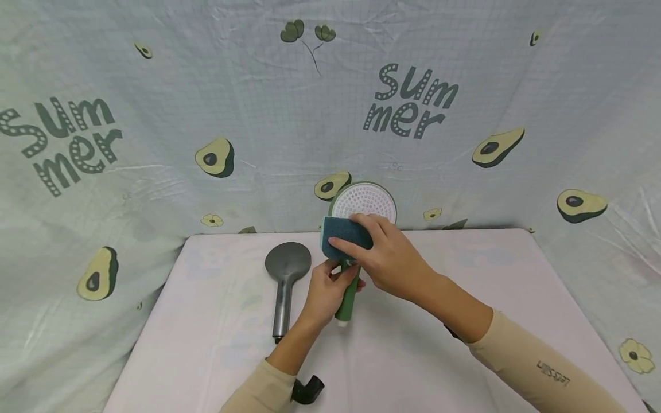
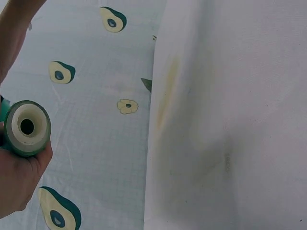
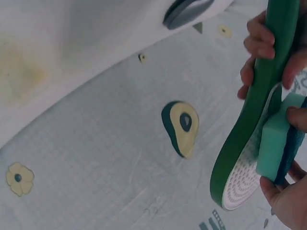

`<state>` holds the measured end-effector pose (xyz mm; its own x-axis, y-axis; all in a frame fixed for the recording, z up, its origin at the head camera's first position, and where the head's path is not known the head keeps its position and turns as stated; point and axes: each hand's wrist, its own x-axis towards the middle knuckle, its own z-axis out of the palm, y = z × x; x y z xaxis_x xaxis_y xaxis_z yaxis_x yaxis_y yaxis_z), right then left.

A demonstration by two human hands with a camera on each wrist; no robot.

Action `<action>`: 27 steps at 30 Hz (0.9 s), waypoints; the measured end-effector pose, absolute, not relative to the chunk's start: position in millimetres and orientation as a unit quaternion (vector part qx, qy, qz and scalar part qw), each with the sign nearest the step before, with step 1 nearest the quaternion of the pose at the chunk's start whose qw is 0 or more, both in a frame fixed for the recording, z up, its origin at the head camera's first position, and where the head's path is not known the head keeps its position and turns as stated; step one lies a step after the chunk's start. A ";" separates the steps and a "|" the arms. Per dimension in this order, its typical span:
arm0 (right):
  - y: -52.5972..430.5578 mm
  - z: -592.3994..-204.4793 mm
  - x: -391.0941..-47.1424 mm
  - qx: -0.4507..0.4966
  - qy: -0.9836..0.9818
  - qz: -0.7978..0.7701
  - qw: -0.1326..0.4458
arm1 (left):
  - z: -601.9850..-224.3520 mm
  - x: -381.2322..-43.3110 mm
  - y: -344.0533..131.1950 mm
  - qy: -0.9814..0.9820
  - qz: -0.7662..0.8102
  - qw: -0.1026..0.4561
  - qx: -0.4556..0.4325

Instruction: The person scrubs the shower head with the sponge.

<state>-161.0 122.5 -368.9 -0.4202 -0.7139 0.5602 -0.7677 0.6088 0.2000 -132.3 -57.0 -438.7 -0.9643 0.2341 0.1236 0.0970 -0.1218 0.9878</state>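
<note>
Pale avocado-printed curtain [image 1: 268, 115] behind a pale pink-white table [image 1: 423, 355]; green-backed shower head with a white nozzle face [image 3: 249, 110] held up in two hands.

The left hand [image 1: 326, 292] has its fingers closed round the green handle, while the right hand [image 1: 392, 261] pinches a two-layer sponge, light teal and dark blue [image 1: 343, 234], against the nozzle face; a dark grey shower head [image 1: 288, 264] lies to the left, and a black bent tube-like piece [image 1: 308, 391] sits beside the left sleeve.
</note>
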 end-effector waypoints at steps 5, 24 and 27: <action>132.4 -346.9 -177.7 0.390 -0.850 0.073 0.347 | -436.8 -129.8 -53.8 0.660 0.737 0.057 0.137; 123.0 -368.4 -161.7 0.427 -0.845 0.078 0.312 | -430.9 -133.6 -51.8 0.652 0.746 0.047 0.126; 121.4 -371.9 -157.6 0.426 -0.846 0.070 0.312 | -430.6 -134.9 -51.0 0.649 0.749 0.041 0.128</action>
<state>-157.6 121.4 -371.9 -0.4421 -0.6781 0.5872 -0.7655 0.6264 0.1469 -134.9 -51.0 -430.6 -0.9637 0.2285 0.1384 0.1044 -0.1550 0.9824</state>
